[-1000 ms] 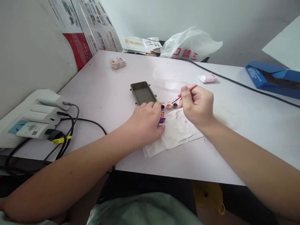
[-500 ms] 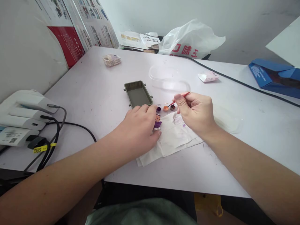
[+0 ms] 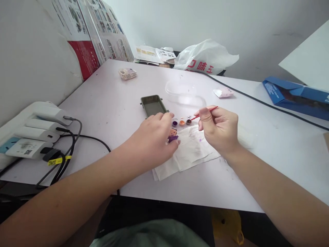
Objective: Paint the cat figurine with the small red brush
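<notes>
My left hand (image 3: 159,135) is closed around a small painted figurine (image 3: 173,136) with an orange face and purple body, partly hidden by the fingers. My right hand (image 3: 218,127) pinches a thin red paintbrush (image 3: 209,110), its tip at the brown paint pot (image 3: 189,122). Beside that stand an orange paint pot (image 3: 182,123) and a dark purple one (image 3: 175,123). Under both hands lies white tissue paper (image 3: 192,147) with purple smudges. Just behind my left hand is a dark olive tray (image 3: 153,104), its near end covered.
Clear plastic packaging (image 3: 185,97) lies behind the pots. A blue box (image 3: 293,94) and a black cable (image 3: 246,94) are on the right. A power strip with chargers (image 3: 38,130) stands on the left. At the back are a white plastic bag (image 3: 205,56) and small packets (image 3: 128,73).
The brush tip has gone from the orange pot to the brown one as my right hand shifted slightly right. My left hand still holds the figurine. The camera view has tilted a little.
</notes>
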The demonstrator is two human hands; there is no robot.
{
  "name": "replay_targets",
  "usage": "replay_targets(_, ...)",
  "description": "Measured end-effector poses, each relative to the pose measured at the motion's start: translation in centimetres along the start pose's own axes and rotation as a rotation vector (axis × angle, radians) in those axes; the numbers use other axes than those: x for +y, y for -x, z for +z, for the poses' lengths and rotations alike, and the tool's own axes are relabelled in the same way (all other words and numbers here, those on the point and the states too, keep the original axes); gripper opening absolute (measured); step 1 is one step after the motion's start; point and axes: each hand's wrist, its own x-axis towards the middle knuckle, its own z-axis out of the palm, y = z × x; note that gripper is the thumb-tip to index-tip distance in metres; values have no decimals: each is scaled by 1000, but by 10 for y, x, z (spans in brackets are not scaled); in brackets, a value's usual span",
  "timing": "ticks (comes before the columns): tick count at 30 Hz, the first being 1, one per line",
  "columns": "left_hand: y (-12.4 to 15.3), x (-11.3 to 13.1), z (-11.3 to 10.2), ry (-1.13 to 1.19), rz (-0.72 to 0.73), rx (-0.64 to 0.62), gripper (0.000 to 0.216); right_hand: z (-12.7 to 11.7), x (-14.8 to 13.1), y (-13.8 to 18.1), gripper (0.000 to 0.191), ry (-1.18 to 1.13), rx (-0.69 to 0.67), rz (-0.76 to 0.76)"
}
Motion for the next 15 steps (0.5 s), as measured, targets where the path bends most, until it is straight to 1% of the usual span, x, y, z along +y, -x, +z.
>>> replay_targets(1, -1, -1, -4, 12, -9, 36, 48, -1, 0, 0, 38, -16, 0, 10)
replay_targets(4, -7, -7, -14, 55, 1, 144, 36, -3, -2, -2, 34, -72, 1, 22)
replay_targets(7, -14, -14, -19, 71, 35, 289, 35, -3, -8, -1, 30, -101, -8, -19)
replay_targets(11, -21, -20, -19, 163, 88, 402, 31, 0, -16, 3, 20, -112, -101, -82)
replay_targets(13, -23, -21, -16, 229, 147, 460, 28, 3, -16, 3, 17, -143, -154, -75)
replay_targets(15, -25, -21, -14, 279, 202, 498, 25, 8, -14, 1, 19, -188, -183, -49)
